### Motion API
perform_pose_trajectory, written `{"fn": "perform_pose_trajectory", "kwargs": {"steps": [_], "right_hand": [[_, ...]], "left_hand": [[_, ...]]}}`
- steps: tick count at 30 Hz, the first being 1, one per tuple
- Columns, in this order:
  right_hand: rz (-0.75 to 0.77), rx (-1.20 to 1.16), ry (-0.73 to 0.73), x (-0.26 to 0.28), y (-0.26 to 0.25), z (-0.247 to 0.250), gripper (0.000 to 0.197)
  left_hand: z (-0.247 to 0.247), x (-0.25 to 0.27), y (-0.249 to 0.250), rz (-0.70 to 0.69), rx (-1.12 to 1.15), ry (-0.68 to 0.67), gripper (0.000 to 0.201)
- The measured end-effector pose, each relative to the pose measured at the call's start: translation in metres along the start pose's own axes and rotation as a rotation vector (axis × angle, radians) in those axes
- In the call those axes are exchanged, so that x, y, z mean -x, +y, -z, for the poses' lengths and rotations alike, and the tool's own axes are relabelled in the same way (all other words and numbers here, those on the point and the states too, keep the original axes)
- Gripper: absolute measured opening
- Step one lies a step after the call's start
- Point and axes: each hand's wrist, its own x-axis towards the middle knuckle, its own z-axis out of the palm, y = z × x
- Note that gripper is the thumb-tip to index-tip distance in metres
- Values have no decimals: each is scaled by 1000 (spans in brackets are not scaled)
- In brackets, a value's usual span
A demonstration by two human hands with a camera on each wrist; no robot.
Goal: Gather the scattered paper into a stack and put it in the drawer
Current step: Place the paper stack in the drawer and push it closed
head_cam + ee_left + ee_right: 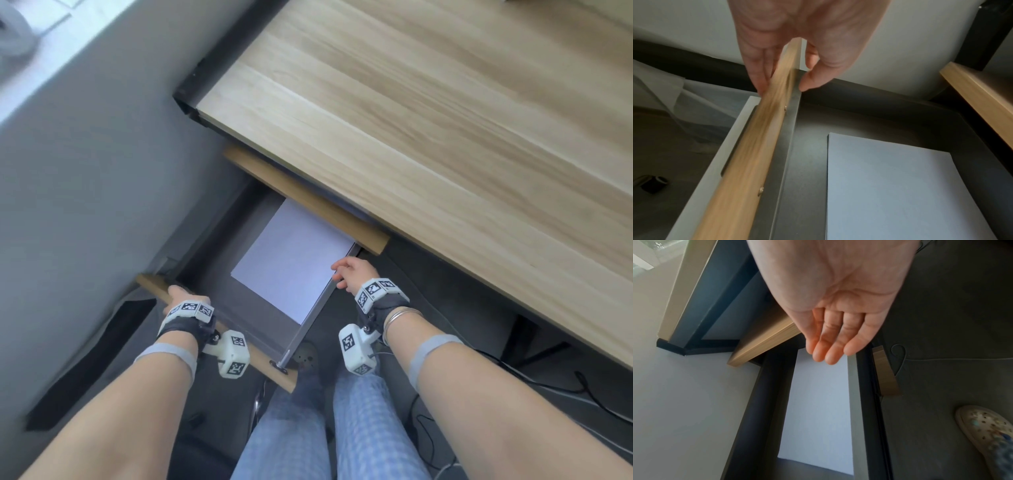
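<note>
A stack of white paper [291,260] [900,191] [818,410] lies flat inside the pulled-out dark drawer [219,246], against its right side. My left hand [180,296] [789,68] grips the drawer's wooden front panel [263,359] [748,162] near its left end, fingers on the outside and thumb on the inside. My right hand [346,274] [830,344] hovers over the drawer's right wall [318,308] [857,402] with straight, relaxed fingers and holds nothing.
The light wooden desk top [428,137] overhangs the drawer's back. A grey wall [85,188] runs along the left. My legs in blue trousers [329,428] and a patterned shoe [986,428] are below on the dark floor, with cables [548,383] at the right.
</note>
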Motion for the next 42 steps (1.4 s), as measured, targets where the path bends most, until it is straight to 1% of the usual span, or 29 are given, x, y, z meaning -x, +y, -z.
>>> {"fn": "perform_pose_trajectory", "kwargs": {"steps": [2, 4, 5, 6, 8, 10, 12, 14, 18, 22, 23, 26, 27, 29, 31, 34, 37, 42], "right_hand": [[-4, 5, 8, 0, 3, 3, 24], [-4, -3, 21, 1, 6, 6, 24], [-2, -8, 27, 1, 7, 8, 24], [0, -10, 34, 1, 8, 10, 24], [3, -3, 47, 2, 10, 15, 24], [0, 0, 60, 2, 14, 20, 24], [-8, -8, 72, 2, 17, 24, 24], [-9, -3, 76, 3, 21, 27, 25], [-5, -8, 87, 3, 32, 34, 26], [-19, 0, 104, 1, 45, 42, 26], [-24, -2, 110, 1, 49, 45, 26], [-36, -5, 121, 0, 58, 51, 26], [-39, -8, 125, -1, 61, 53, 26], [-42, -21, 133, -2, 64, 57, 26], [-39, -28, 138, -4, 67, 61, 25], [-32, -30, 149, -8, 69, 65, 25], [-34, -43, 149, -13, 67, 66, 25], [-40, -47, 136, -16, 64, 66, 24]], "left_hand": [[3, 0, 2, -34, -47, 7, 52], [12, 6, 2, -57, -186, -38, 44], [14, 3, 2, -36, -185, -45, 39], [16, 1, 2, -36, -130, -59, 34], [16, -5, 6, -102, -122, -118, 29], [11, 0, 13, -189, -124, -176, 32], [2, 12, 18, -279, -214, -230, 34], [-7, 22, 24, -377, -324, -249, 41], [-16, 31, 43, -485, -518, -259, 56], [-23, 31, 63, -582, -649, -217, 57], [-24, 34, 68, -608, -692, -222, 57], [-35, 36, 80, -767, -823, -280, 55], [-39, 35, 85, -779, -845, -290, 55], [-46, 35, 93, -774, -844, -300, 56], [-54, 40, 98, -768, -792, -281, 58], [-66, 51, 104, -802, -695, -271, 63], [-74, 55, 114, -807, -640, -305, 68], [-79, 58, 134, -814, -600, -349, 70]]}}
